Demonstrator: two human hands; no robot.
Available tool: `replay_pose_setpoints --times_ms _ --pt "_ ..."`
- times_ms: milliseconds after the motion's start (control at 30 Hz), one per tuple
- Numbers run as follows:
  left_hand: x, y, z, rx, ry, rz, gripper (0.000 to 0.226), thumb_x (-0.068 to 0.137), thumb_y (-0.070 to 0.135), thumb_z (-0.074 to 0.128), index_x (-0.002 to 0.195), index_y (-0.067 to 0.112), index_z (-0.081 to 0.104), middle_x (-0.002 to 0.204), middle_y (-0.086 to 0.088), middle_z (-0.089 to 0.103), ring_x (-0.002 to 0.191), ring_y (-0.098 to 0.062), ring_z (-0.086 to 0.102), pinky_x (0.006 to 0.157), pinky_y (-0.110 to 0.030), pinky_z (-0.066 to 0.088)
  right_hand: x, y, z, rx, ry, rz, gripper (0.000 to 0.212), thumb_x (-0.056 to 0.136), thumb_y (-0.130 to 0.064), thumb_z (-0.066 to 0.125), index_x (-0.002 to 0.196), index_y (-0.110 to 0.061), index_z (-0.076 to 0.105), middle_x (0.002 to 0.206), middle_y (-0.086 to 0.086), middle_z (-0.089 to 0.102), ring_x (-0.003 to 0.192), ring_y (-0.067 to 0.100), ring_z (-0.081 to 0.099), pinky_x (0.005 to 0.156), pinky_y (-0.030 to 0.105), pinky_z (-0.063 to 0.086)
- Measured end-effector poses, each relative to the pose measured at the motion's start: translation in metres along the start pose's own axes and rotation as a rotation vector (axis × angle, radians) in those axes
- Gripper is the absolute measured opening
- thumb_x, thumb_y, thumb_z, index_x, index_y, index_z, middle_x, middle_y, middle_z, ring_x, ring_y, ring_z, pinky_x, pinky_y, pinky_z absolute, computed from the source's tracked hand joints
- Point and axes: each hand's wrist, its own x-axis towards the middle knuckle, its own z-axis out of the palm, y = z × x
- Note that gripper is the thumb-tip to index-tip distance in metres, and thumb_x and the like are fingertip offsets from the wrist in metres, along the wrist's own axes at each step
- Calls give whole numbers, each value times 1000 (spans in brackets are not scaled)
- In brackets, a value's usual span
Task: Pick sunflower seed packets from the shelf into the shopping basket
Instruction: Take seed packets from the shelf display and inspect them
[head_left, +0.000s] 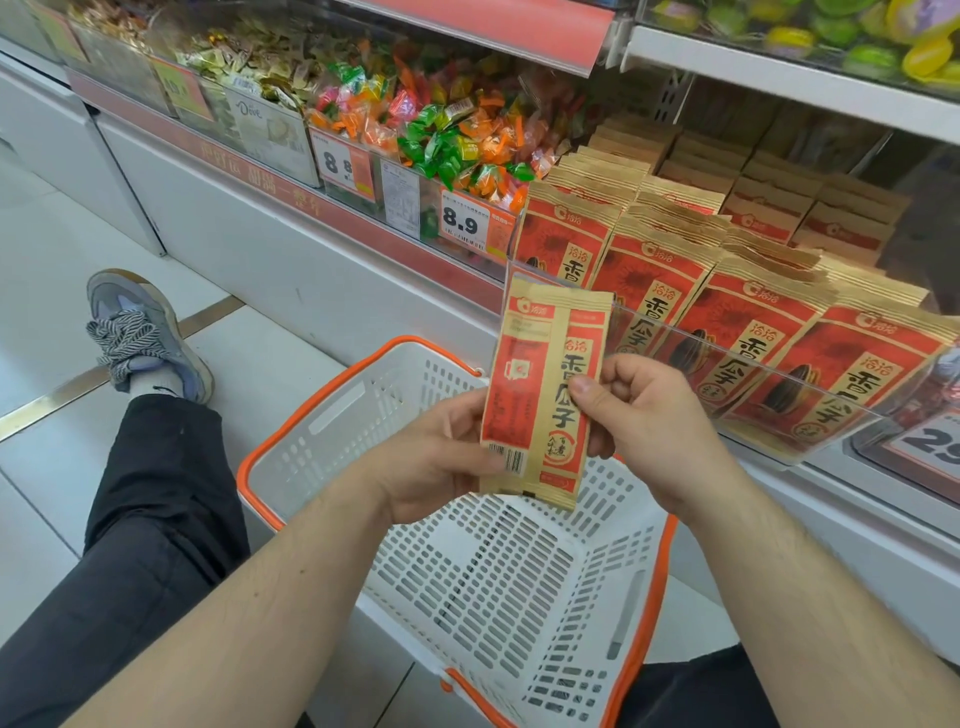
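Basket: the white perforated plastic shopping basket with an orange rim (363, 358) sits on the floor directly below both hands, mouth up; nothing shows inside it, so by my reading the task is at its start; set there, a released packet should fall straight in.

Left hand: the left hand (441, 462) holds the lower left edge of the packet, thumb across the barcode corner and fingers curled behind; it seems to steady the bottom so the flat pack stays upright and readable.

Right hand: the right hand (644, 415) pinches the packet's right edge about midway up, thumb on the front, fingers folded behind; both hands are clamped on the same packet, one on each side.

Held packet: the red and gold flat foil sunflower seed packet with black characters (545, 395) stands nearly upright between the two hands, above the basket's far half, clear of the shelf; it appears folded or doubled, back panel and front panel both showing; I judge it is being checked before the drop.

Shelf stock: just beyond the right hand, rows of matching red and gold seed packets (727, 312) lean back behind a clear plastic shelf lip (753, 358), which holds them from sliding out; plenty are left to pick.

Farther off: beyond the left hand, a bin of mixed wrapped sweets in green, orange and red (447, 135) with an 8.9 price tag (465, 223).
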Motion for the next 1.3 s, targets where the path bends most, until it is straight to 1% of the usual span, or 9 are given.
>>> replay_pose_setpoints --times_ms 167,333,500,567,700,800,900,1100,1300 --pt "-5 -3 -13 -34 -84 -39 61 79 -12 66 136 6 54 124 -20 67 110 -35 68 92 -43 58 1 1 -3 -5 -19 32 16 98 -15 59 90 -1 61 68 11 69 52 18 57 52 31 45" --pt "-7 -4 -13 -37 -59 -70 57 82 -15 52 135 5 52 122 -18 69 108 -33 69 88 -40 60 2 2 -4 -8 -23 62 22 97 -15 59 94 7 59 69 11 71 52 19 58 54 34 46" --pt "-1 0 -4 210 160 -9 72 83 -13 59 145 22 47 132 -15 63 112 -37 66 93 -54 54 -1 0 2 -92 67 77 23 94 -18 66 89 3 59 67 16 69 47 16 60 49 30 46" --pt "3 1 6 347 266 36 81 83 -16 62 145 34 45 129 -5 63 109 -27 69 87 -50 59 -3 -1 10 -193 111 69 24 90 -22 71 82 -4 58 60 7 67 46 15 63 48 32 48" --pt "7 -4 21 340 225 67 80 77 -2 76 140 35 42 114 6 70 104 -16 70 78 -35 59 -8 3 26 -328 90 53 23 84 -30 76 76 -15 60 57 -2 65 51 14 67 55 38 57" --pt "8 -6 21 372 256 55 78 77 6 83 132 41 41 108 10 70 98 -12 71 73 -28 57 -9 1 25 -322 35 13 24 93 -36 64 76 -18 62 61 -1 65 54 15 66 56 39 56" --pt "7 -6 19 377 220 3 76 73 13 83 135 35 45 89 15 68 84 -8 68 70 -30 54 -7 2 21 -327 -20 -20 33 103 -33 46 82 -12 62 58 1 65 49 15 65 59 40 54" --pt "6 -11 13 264 128 -7 91 60 20 82 143 22 44 101 -2 65 84 -13 64 67 -37 50 -5 2 20 60 -126 104 31 106 -14 41 89 -2 64 64 7 70 43 17 56 44 26 42" --pt "7 -8 13 236 107 -33 88 65 10 80 145 20 44 101 -3 64 83 -13 65 65 -28 51 -6 0 18 151 -146 117 31 105 -12 40 94 7 62 62 11 68 41 16 55 42 24 41"
